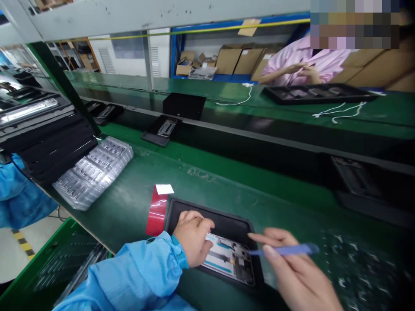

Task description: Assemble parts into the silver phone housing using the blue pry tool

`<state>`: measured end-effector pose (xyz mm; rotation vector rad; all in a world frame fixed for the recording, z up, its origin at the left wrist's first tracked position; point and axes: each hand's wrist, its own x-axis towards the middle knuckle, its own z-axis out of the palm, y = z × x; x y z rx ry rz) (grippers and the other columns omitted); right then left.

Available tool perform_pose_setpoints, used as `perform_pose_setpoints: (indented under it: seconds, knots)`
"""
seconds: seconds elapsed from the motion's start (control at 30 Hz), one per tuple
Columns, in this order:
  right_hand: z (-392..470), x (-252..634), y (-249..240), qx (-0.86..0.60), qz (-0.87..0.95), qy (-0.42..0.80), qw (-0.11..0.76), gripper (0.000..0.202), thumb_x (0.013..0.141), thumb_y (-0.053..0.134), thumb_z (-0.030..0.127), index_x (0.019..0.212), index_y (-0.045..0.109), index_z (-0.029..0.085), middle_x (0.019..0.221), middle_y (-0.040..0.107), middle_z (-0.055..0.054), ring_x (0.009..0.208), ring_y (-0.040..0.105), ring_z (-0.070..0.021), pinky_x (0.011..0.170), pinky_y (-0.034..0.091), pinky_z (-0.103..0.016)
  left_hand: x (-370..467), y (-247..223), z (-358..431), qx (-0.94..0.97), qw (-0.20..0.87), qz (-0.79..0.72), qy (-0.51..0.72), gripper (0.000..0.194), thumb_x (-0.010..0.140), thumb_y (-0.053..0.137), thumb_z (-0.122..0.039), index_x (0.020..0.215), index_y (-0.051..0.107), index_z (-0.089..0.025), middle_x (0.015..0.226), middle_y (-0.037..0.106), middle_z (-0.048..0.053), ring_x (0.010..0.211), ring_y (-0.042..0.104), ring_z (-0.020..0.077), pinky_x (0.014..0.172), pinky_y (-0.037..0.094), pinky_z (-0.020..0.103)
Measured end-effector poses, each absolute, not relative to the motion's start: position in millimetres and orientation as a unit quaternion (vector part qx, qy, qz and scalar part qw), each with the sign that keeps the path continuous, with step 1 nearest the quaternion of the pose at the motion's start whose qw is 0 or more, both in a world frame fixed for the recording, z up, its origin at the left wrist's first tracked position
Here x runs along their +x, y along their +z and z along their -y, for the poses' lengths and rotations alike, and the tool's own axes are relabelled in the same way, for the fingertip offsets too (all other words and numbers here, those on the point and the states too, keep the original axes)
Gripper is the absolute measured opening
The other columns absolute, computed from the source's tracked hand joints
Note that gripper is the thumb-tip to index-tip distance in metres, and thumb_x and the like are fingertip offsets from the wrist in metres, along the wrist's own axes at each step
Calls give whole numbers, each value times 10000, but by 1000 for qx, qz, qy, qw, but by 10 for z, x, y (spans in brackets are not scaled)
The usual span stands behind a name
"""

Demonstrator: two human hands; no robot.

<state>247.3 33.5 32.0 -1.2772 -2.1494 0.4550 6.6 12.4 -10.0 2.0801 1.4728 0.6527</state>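
Observation:
An open phone frame with blue strips and small parts lies in a black tray on the green bench. My left hand, in a blue sleeve, grips the frame's left end with curled fingers. My right hand holds a blue stick tool between thumb and fingers. The tool's thin tip is at the frame's right edge, over its small parts; whether it touches cannot be made out. A red film strip with a white label lies just left of the tray.
Clear plastic trays lie at left, beside a stack of black trays. A green crate stands lower left. More trays with phone frames sit on the belt. Blurred parts lie at right. Across, a person in pink works with both hands.

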Motion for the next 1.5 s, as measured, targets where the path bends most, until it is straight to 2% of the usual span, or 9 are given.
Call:
perform_pose_setpoints:
  seconds: [0.13,0.33,0.53,0.97,1.13,1.27,1.37,1.43,1.5]
  knots:
    - [-241,2335,65,-473,796,251,281,275,963,487,375,994,709,216,1034,744,-77,976,706,-225,871,569,-332,83,-103,-116,760,256,-545,245,431,736,683,-208,1142,540,-220,1041,695,53,1114,533,274,990,366,483]
    - [-244,2230,-111,-501,780,278,252,248,950,517,429,945,666,232,903,729,-26,771,693,-173,730,540,-289,88,-111,-110,761,253,-543,250,428,737,679,-210,1144,546,-223,1040,695,59,1102,536,279,989,361,488]
    - [-242,2233,-135,-487,795,250,262,223,957,506,399,923,661,242,940,728,-13,864,698,-171,781,519,-277,93,-126,-113,759,255,-544,250,437,727,679,-207,1145,549,-225,1042,693,63,1107,531,287,990,358,494]
    - [-211,2136,-94,-433,832,160,308,194,945,522,345,928,669,220,887,740,-40,815,712,-185,778,548,-280,90,-111,-114,764,250,-538,252,380,752,673,-205,1115,563,-223,1021,701,53,1100,542,265,979,358,467]
    - [-223,2150,-98,-436,830,165,305,157,944,525,325,926,648,228,873,724,-20,791,708,-163,769,545,-263,77,-101,-120,765,253,-535,256,414,734,691,-198,1125,560,-228,1025,702,47,1097,542,268,980,364,477]
    - [-247,2163,-62,-432,830,168,310,131,937,524,307,941,638,243,876,725,-11,797,710,-164,760,551,-262,84,-119,-127,761,254,-535,265,443,706,702,-175,1123,562,-229,1010,706,42,1091,552,278,978,390,498]
    - [-187,2245,-19,-433,827,149,326,97,919,532,270,958,619,250,931,718,-33,873,712,-187,795,563,-274,86,-86,-95,752,239,-535,301,413,700,686,-144,1090,575,-222,980,705,47,1106,562,289,972,438,497]
    - [-72,2310,-28,-400,846,110,335,165,885,525,238,1022,616,250,1035,710,-67,953,709,-220,814,576,-294,43,-1,-35,743,205,-533,350,344,729,643,-125,1056,587,-218,979,697,58,1139,566,289,970,478,478]
    - [95,2320,-78,-331,892,62,301,301,808,519,192,1082,622,260,1084,706,-71,915,721,-225,747,592,-282,-82,125,53,727,141,-535,408,293,759,601,-114,1029,601,-228,984,692,58,1158,578,279,972,511,459]
